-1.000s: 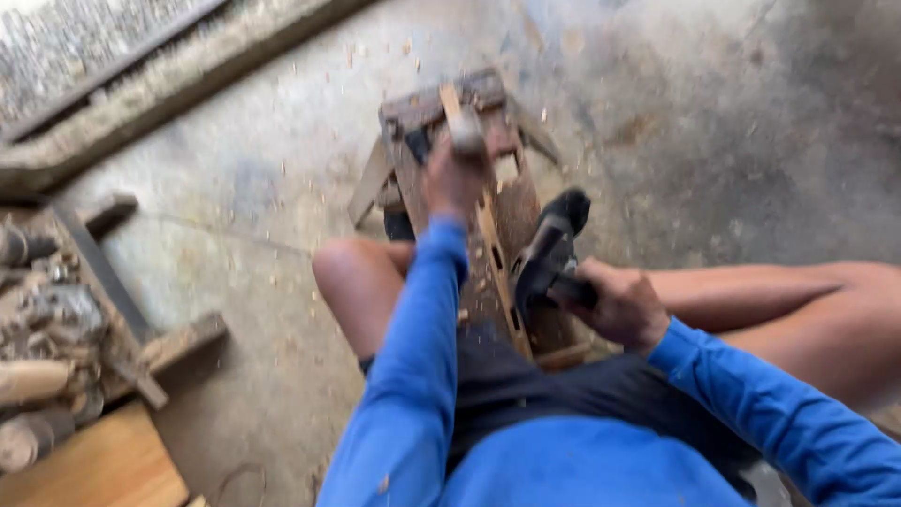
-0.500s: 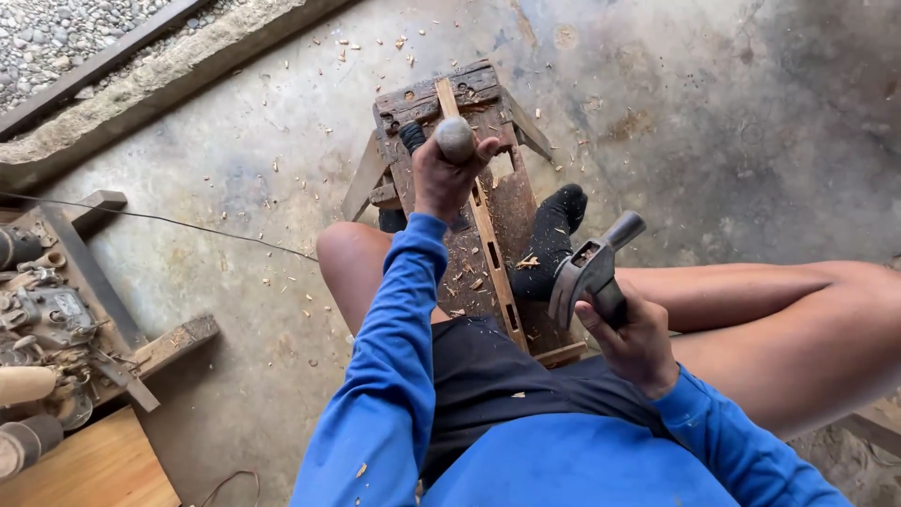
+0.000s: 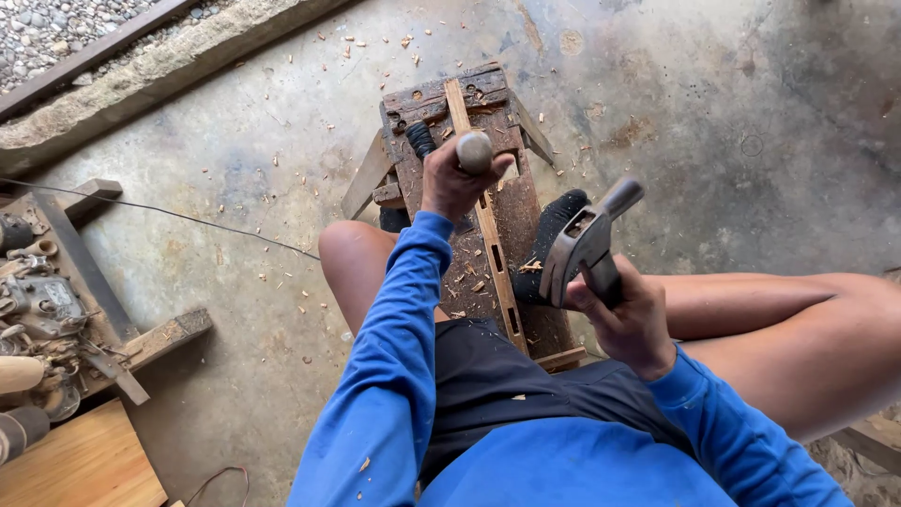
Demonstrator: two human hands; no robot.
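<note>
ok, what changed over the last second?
The right hand lifted the hammer up off the workbench; it is now raised beside the knee, head up. The left hand kept its grip on the round-topped chisel handle, upright on the bench. The person stays astride the bench, and the floor shavings look the same.

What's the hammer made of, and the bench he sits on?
The hammer head looks like bare grey metal with a dull shine. The bench looks like old, unpainted wood: dark, rough and stained, with pale shavings scattered over it.
</note>
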